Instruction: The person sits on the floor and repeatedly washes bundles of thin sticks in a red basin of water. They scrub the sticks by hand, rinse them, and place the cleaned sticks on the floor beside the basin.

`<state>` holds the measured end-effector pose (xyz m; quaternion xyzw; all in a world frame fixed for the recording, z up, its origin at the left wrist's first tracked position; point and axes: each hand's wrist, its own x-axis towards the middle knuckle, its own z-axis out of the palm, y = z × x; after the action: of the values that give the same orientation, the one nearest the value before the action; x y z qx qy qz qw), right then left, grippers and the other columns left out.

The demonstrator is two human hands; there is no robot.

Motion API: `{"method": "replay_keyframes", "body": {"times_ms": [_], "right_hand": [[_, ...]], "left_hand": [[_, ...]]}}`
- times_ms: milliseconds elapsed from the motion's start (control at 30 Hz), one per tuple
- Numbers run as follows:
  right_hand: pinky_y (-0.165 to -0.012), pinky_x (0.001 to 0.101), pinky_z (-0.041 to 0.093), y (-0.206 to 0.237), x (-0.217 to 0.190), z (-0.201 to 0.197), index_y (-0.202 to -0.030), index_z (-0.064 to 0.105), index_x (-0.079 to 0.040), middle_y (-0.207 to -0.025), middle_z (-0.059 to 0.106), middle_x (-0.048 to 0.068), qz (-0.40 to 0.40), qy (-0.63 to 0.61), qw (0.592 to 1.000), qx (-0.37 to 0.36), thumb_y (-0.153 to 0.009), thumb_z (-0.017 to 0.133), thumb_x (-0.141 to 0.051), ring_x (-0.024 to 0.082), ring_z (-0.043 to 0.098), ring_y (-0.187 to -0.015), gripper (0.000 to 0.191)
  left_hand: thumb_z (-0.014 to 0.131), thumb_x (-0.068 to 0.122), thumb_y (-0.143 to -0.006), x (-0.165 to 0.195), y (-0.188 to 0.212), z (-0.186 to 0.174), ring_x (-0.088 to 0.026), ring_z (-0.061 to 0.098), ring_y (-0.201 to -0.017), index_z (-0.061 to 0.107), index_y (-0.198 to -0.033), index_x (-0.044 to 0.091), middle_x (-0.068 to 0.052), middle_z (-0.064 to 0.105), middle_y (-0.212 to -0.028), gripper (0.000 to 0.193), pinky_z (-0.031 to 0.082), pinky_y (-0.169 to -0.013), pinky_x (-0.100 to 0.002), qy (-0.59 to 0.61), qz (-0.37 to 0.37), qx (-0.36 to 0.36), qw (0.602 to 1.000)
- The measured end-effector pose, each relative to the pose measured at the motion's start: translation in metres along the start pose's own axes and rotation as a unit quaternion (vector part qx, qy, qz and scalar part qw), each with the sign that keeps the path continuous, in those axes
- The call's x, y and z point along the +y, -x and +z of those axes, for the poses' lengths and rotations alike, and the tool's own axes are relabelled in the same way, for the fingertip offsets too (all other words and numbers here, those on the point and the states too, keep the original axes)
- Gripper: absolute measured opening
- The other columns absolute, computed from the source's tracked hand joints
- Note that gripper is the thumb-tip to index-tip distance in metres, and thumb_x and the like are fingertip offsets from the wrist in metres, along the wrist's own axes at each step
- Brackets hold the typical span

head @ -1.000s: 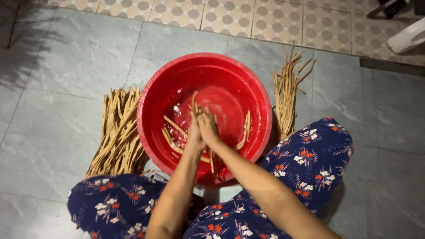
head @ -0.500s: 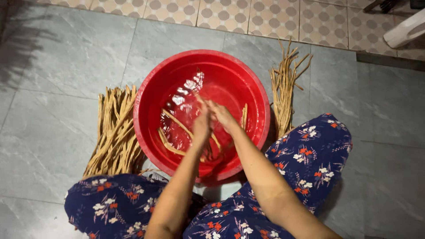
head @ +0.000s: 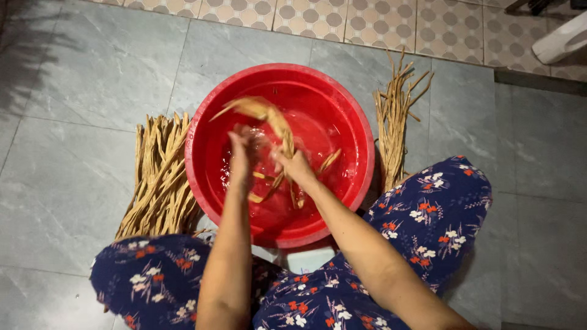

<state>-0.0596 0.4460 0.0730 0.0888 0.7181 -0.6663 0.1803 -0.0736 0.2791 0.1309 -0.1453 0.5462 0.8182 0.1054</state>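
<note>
Here, in the head view, both hands work over the red basin [head: 214, 183] — the left hand [head: 240, 160] and right hand [head: 295, 166] each seem closed on a bent tan strip [head: 264, 111], lifted above the water. It looks like the rinsing step; next, I judge, a steady pull through the water. Motion blur hides the fingers, and strips under the water are hard to make out.

left hand [head: 239, 160]: fingers curled, blurred | right hand [head: 296, 166]: fingers closed | forearms converge forward
</note>
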Motion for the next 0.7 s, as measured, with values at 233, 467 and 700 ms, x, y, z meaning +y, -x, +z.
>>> {"method": "replay_keyframes", "body": {"times_ms": [233, 467, 700], "right_hand": [[-0.088, 0.0446, 0.053, 0.050, -0.028, 0.060, -0.140, 0.059, -0.005, -0.128, 0.066, 0.016, -0.332, 0.202, 0.911, 0.136, -0.089, 0.077, -0.021, 0.029, 0.064, -0.113, 0.056], [-0.091, 0.0507, 0.052, 0.007, -0.013, -0.006, -0.129, 0.060, 0.001, -0.128, 0.053, 0.027, -0.200, 0.253, 0.920, 0.223, -0.097, 0.075, -0.030, 0.036, 0.056, -0.114, 0.047], [-0.097, 0.0487, 0.043, 0.006, -0.003, 0.038, -0.135, 0.053, -0.009, -0.130, 0.055, 0.014, -0.023, 0.230, 0.963, 0.136, -0.098, 0.056, -0.033, 0.030, 0.053, -0.117, 0.044]], "left_hand": [[0.033, 0.073, -0.083, -0.103, 0.020, 0.019, -0.018, 0.066, -0.126, 0.030, -0.152, 0.026, 0.005, 0.064, -0.138, 0.084, 0.056, -0.108, -0.039, 0.235, 0.015, -0.118, 0.965], [0.040, 0.056, -0.115, -0.106, 0.032, 0.076, -0.021, 0.060, -0.101, 0.050, -0.132, 0.005, -0.005, 0.064, -0.114, 0.054, 0.051, -0.087, -0.039, 0.282, -0.107, -0.114, 0.947], [0.032, 0.064, -0.101, -0.080, 0.039, 0.057, -0.023, 0.064, -0.094, 0.061, -0.119, 0.011, -0.006, 0.064, -0.104, 0.063, 0.056, -0.077, -0.042, 0.255, -0.168, -0.030, 0.952]]}}
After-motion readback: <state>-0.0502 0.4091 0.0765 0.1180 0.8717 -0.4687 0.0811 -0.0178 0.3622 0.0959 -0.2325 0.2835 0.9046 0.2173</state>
